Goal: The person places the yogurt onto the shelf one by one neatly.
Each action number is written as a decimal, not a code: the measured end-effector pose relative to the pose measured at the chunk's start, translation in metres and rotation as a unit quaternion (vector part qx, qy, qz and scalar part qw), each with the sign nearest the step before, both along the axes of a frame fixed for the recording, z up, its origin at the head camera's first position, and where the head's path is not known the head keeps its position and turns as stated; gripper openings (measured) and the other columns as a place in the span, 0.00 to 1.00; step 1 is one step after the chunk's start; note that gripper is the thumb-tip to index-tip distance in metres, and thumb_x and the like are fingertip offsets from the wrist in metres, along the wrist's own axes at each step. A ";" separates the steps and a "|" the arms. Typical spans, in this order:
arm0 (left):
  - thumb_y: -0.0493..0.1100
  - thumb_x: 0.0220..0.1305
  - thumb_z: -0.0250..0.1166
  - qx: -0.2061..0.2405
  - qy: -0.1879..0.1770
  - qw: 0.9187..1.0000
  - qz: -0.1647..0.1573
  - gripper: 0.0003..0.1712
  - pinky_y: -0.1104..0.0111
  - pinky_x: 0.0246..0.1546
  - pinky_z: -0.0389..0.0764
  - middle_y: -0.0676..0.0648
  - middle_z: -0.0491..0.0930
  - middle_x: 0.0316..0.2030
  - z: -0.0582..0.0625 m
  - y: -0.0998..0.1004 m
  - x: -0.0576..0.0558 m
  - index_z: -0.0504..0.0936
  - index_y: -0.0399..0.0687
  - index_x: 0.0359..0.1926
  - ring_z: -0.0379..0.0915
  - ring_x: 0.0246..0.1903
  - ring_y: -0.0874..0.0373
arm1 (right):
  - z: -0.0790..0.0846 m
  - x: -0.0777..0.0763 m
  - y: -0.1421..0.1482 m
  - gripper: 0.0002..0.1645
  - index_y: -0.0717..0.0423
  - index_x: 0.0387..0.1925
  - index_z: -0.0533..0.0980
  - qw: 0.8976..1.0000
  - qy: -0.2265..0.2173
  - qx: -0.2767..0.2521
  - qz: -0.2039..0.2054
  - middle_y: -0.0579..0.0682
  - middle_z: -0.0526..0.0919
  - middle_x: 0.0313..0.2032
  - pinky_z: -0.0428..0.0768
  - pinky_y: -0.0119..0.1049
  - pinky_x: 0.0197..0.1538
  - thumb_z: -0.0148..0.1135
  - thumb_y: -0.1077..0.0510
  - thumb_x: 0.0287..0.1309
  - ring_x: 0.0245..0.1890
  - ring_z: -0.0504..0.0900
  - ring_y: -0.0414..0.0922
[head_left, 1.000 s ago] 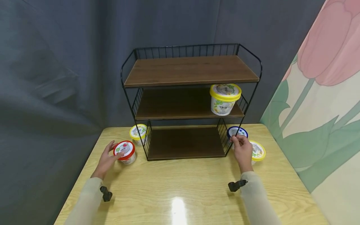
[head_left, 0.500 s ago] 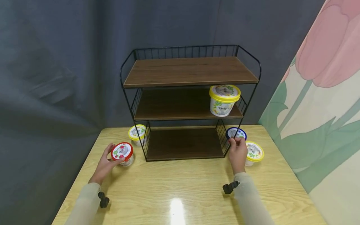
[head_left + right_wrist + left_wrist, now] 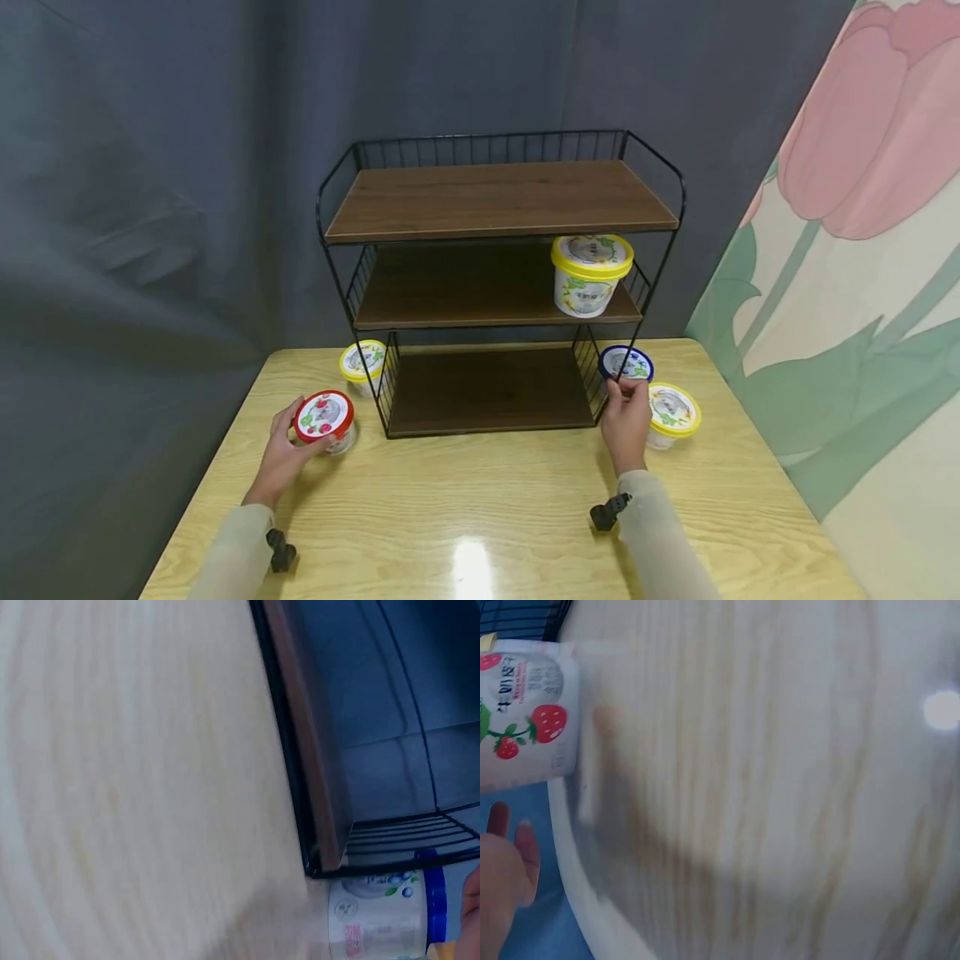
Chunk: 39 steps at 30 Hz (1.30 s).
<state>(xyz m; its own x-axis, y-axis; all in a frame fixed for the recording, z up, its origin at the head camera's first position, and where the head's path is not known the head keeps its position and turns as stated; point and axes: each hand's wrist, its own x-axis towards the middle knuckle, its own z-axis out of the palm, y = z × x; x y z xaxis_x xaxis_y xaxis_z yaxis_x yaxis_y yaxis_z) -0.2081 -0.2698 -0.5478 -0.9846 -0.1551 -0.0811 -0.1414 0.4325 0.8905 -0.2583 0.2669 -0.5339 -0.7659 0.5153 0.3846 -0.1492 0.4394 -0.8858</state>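
My left hand (image 3: 281, 454) grips a small tub with a red lid (image 3: 324, 417), fingers on the far side and thumb at its near edge. In the left wrist view, strawberries decorate the white wall of this tub (image 3: 532, 712). My right hand (image 3: 628, 421) pinches the right front post of a black wire rack with brown shelves (image 3: 491, 392). Just behind that hand stands a blue-lidded tub (image 3: 627, 364), partly covered by it. The right wrist view shows the blue-lidded tub (image 3: 379, 919) beside the rack's corner, with part of the hand (image 3: 470, 915) at the edge.
A large yellow-lidded tub (image 3: 591, 275) stands at the right of the middle shelf. Smaller yellow-lidded tubs stand on the table at the rack's left (image 3: 363, 367) and to the right of my right hand (image 3: 671, 414). A dark curtain (image 3: 465, 75) hangs behind the wooden table (image 3: 480, 500).
The head view has tilted up slightly. My right hand has shifted a little left and lower along the rack's post. The left hand stays at the red-lidded tub.
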 end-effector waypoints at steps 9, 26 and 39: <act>0.54 0.53 0.77 -0.015 0.029 0.998 0.045 0.68 0.38 0.71 0.51 0.39 0.43 0.76 -0.004 0.013 -0.002 0.38 0.55 0.80 0.43 0.73 0.41 | -0.003 0.000 0.005 0.11 0.65 0.44 0.68 0.999 0.018 -0.017 0.030 0.54 0.77 0.39 0.69 0.17 0.38 0.57 0.59 0.70 0.34 0.71 0.32; 0.57 0.51 0.77 0.018 -0.029 0.997 0.065 0.71 0.38 0.71 0.52 0.35 0.44 0.77 -0.008 0.017 -0.003 0.35 0.55 0.80 0.44 0.75 0.38 | -0.002 0.001 0.004 0.10 0.65 0.44 0.68 0.999 0.031 -0.025 0.036 0.55 0.77 0.39 0.69 0.17 0.38 0.57 0.61 0.70 0.35 0.72 0.31; 0.49 0.52 0.78 0.018 0.036 0.997 0.072 0.65 0.42 0.73 0.53 0.38 0.45 0.75 -0.008 0.019 0.003 0.44 0.46 0.79 0.47 0.73 0.42 | 0.000 0.002 0.003 0.11 0.66 0.45 0.68 0.999 0.020 -0.027 0.034 0.56 0.77 0.40 0.69 0.18 0.37 0.56 0.61 0.70 0.34 0.71 0.30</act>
